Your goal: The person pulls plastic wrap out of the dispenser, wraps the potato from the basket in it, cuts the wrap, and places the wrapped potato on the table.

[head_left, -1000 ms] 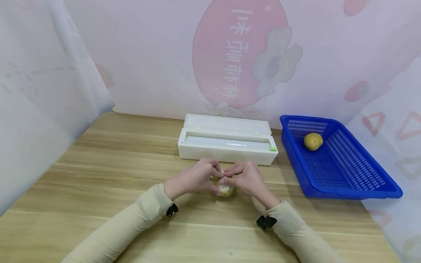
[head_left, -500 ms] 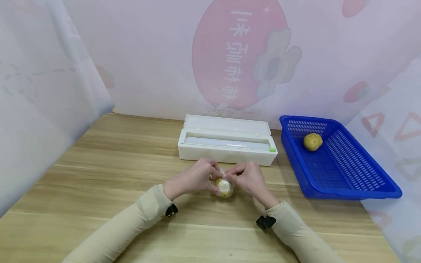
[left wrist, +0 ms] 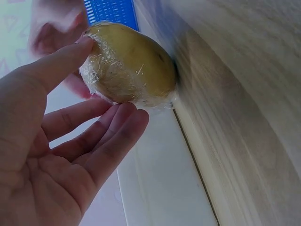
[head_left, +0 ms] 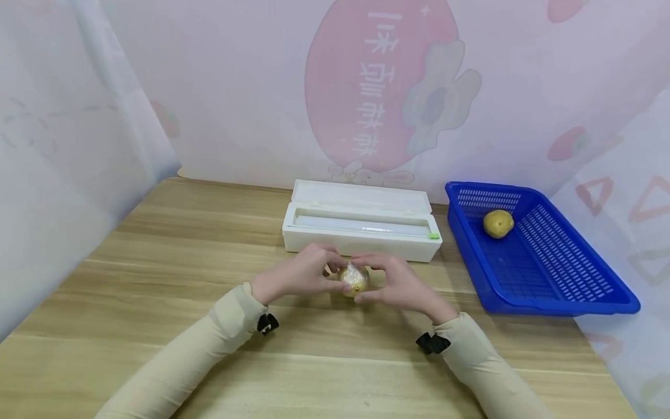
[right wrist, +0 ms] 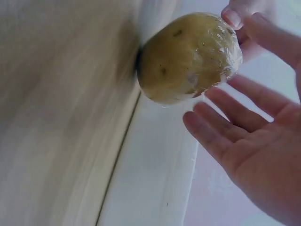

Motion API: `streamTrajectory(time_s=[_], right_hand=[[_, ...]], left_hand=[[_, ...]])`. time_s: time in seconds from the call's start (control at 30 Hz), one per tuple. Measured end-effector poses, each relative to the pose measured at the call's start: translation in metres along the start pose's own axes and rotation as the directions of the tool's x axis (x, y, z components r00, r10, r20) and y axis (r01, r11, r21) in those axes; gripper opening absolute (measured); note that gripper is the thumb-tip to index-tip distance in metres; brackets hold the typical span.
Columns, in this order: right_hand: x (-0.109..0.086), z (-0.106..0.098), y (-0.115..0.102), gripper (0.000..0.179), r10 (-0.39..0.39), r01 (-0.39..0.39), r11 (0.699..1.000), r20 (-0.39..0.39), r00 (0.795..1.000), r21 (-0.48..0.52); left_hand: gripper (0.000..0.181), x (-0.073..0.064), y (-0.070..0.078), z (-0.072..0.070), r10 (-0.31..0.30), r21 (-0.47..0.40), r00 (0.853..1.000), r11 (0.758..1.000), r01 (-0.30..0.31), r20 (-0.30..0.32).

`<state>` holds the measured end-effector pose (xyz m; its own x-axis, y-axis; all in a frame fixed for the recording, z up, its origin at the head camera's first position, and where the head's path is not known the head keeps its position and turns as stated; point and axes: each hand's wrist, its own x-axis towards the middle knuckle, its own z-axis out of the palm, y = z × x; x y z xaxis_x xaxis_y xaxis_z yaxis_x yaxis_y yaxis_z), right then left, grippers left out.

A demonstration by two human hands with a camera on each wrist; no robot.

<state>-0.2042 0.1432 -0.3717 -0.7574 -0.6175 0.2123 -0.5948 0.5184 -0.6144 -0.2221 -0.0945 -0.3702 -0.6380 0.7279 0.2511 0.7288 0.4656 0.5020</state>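
Observation:
A potato [head_left: 355,280] wrapped in clear film stands on the wooden table between both hands. Crinkled film is gathered on its upper side, seen in the left wrist view on the potato [left wrist: 134,63]. My left hand [head_left: 303,272] holds it from the left, thumb at the front and fingertips at the back. From the right, my right hand [head_left: 400,282] spans the potato, index finger over the far side and thumb at the near side. In the right wrist view, fingertips [right wrist: 214,94] of that hand lie right at the potato's edge, the other fingers spread loosely.
Right behind the hands stands a white cling film box [head_left: 361,247], lid raised, a roll [head_left: 361,226] inside and a green slider at its right end. A blue plastic basket [head_left: 473,273] on the right contains another potato [head_left: 498,224]. A printed curtain hangs behind the table.
The right hand has gone from pinching film atop the potato to spreading round its right side. The potato and both hands have shifted slightly away, toward the box.

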Motion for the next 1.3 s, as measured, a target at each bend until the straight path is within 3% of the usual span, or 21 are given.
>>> streamTrajectory(time_s=[0.13, 0.5, 0.77, 0.93, 1.1, 1.3], right_hand=[[0.001, 0.002, 0.002, 0.073, -0.016, 0.016, 0.998, 0.008, 1.000, -0.058], [0.003, 0.005, 0.010, 0.062, -0.001, 0.000, 1.000, -0.052, 0.999, -0.023], [0.004, 0.004, 0.012, 0.054, 0.018, -0.015, 0.997, -0.046, 0.999, 0.077], [0.003, 0.003, 0.011, 0.047, 0.026, -0.025, 0.990, -0.007, 1.000, 0.139], [0.002, 0.005, 0.010, 0.040, 0.070, -0.076, 0.989, 0.047, 0.996, 0.129], [0.002, 0.006, 0.007, 0.044, 0.096, -0.101, 0.991, 0.055, 0.994, 0.089]], left_hand=[[0.041, 0.000, 0.000, -0.002, -0.034, -0.004, 0.999, 0.999, 0.034, -0.008], [0.030, 0.003, 0.001, -0.001, -0.004, -0.029, 1.000, 1.000, 0.003, -0.028], [0.049, 0.002, 0.002, -0.001, -0.001, -0.027, 0.999, 1.000, 0.000, -0.032], [0.034, 0.003, 0.002, -0.001, 0.033, -0.030, 0.999, 0.999, -0.034, -0.024], [0.009, 0.002, 0.003, -0.002, 0.017, -0.060, 0.999, 0.998, -0.014, 0.041], [0.011, 0.001, 0.000, 0.000, -0.025, -0.068, 0.996, 0.997, 0.031, 0.080]])
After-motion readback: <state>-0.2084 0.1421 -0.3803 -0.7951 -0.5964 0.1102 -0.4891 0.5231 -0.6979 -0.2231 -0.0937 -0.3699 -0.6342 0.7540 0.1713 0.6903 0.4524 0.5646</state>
